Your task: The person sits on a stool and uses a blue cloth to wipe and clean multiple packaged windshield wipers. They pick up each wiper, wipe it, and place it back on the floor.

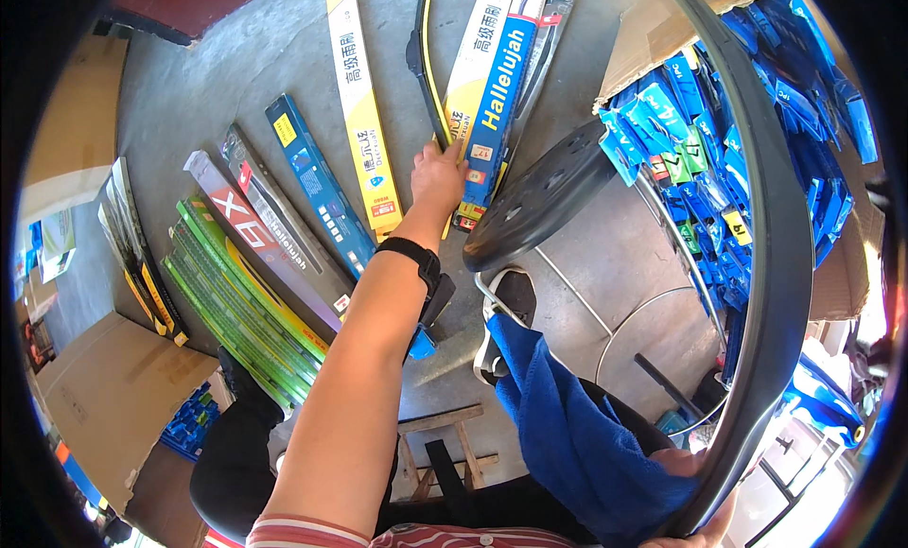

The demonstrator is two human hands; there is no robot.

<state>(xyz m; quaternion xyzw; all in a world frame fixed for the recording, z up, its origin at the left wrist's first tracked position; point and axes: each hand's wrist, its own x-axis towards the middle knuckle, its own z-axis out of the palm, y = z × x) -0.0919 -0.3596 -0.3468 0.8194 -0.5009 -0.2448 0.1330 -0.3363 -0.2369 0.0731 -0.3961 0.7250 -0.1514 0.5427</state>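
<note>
My left hand (438,177), with a black band (413,259) on its wrist, reaches forward. Its fingers close on the near end of a black wiper blade with a yellow edge (427,73), lying on the floor. Just right of it are a yellow-and-white wiper box (482,52) and a blue one (496,104). At the lower right, my right hand (677,463) is partly hidden. It grips a long, curved black strip that looks like a wiper blade (777,208), rising close before my view. A blue cloth (563,411) hangs from the same hand over my leg.
More wiper packs fan across the floor: a yellow-white box (359,104), a blue box (317,179), green packs (241,302). A round black stool seat (539,193) on a metal frame stands right. Cartons with blue packs (676,132) flank me, another (123,397) at left.
</note>
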